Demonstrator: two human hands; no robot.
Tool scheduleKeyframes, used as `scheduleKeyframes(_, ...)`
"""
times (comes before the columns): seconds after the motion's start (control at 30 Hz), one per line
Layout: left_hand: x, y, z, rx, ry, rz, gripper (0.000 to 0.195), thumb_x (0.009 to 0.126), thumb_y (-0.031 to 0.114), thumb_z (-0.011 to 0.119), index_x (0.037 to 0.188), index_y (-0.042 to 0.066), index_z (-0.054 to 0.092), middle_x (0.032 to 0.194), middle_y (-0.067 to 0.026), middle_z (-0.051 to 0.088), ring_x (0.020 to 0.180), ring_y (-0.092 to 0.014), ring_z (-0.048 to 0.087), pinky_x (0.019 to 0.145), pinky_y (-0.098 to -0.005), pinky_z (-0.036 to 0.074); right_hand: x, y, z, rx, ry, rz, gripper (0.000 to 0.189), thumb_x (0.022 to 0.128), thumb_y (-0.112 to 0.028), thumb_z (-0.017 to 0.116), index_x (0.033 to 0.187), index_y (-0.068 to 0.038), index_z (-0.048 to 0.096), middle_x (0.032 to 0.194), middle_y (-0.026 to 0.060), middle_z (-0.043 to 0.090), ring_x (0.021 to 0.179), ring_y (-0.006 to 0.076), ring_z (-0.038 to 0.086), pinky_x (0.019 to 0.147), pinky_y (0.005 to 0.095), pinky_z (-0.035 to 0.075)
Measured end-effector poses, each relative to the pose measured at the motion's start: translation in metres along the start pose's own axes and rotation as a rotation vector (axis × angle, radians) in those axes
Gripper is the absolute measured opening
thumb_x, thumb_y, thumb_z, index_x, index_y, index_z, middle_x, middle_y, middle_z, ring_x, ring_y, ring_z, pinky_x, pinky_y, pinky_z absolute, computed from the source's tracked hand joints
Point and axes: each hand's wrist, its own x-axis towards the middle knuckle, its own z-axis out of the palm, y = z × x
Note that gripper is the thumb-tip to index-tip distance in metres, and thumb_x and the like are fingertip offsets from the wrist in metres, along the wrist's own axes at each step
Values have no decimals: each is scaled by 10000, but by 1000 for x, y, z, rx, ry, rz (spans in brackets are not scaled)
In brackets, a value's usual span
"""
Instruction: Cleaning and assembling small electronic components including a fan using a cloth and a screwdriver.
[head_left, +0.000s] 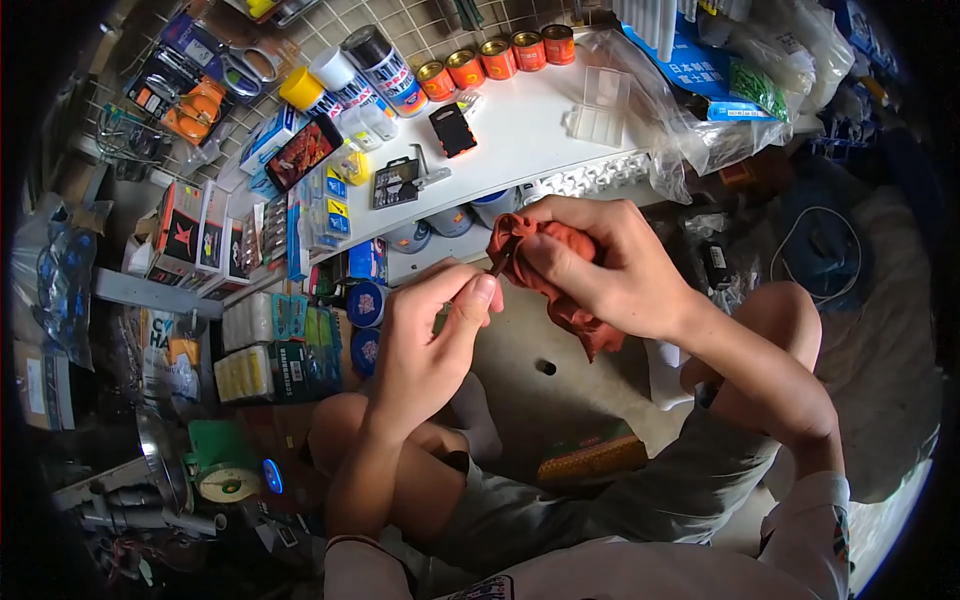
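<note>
A crumpled red cloth is gripped in my right hand, its lower end hanging loose. Between the cloth and my left hand runs a thin dark piece, too small to identify; the thumb and forefinger of my left hand pinch its lower end. Both hands are close together in front of the white shelf. On that shelf lie an open case of small bits, a hex key and a black and orange case.
Spray cans and small red tins line the shelf's back. A clear plastic box stands open at the right. Boxes and a phone are at the left. A green scale sits low on the left.
</note>
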Motion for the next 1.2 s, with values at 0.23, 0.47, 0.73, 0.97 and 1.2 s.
scheduleKeyframes(0.23, -2, -6, -8, 195, -85, 121, 212, 976, 113, 595, 825, -31, 633, 681, -106, 586, 591, -169, 532, 579, -309, 421, 1, 11, -7, -765, -122, -567, 236, 979, -298, 610, 1028, -68, 620, 907, 112, 596, 676, 306, 653, 561, 382, 537)
scheduleKeyframes(0.47, 1, -11, -13, 303, -109, -58, 137, 964, 81, 590, 908, -25, 656, 819, -106, 640, 727, -171, 601, 674, -315, 472, 9, 7, -1, -357, 214, -630, 229, 1021, -234, 546, 1032, -33, 655, 952, 122, 581, 732, 247, 667, 640, 351, 533)
scheduleKeyframes(0.73, -5, -41, 8, 138, 29, 139, 242, 839, -2, 600, 1080, -1, 624, 972, -197, 668, 922, -400, 646, 824, -462, 495, 13, 30, 30, -770, 113, -541, 402, 925, -359, 648, 1211, -77, 639, 1131, 127, 600, 920, 304, 625, 794, 409, 511)
scheduleKeyframes(0.97, 4, -34, -20, 161, -83, -56, 124, 921, -15, 535, 913, -22, 658, 820, -70, 671, 691, -153, 607, 626, -304, 458, 17, 20, 21, -963, -48, -676, 431, 938, -455, 611, 1075, -47, 603, 910, 121, 636, 677, 326, 662, 622, 418, 538)
scheduleKeyframes(1.2, 5, -25, -13, 582, 118, 484, 33, 846, -37, 640, 859, -8, 632, 820, -133, 611, 726, -309, 591, 642, -359, 462, 19, 26, 17, -348, -354, 13, 397, 1041, -354, 512, 1200, -1, 600, 918, 188, 699, 787, 302, 696, 739, 435, 527)
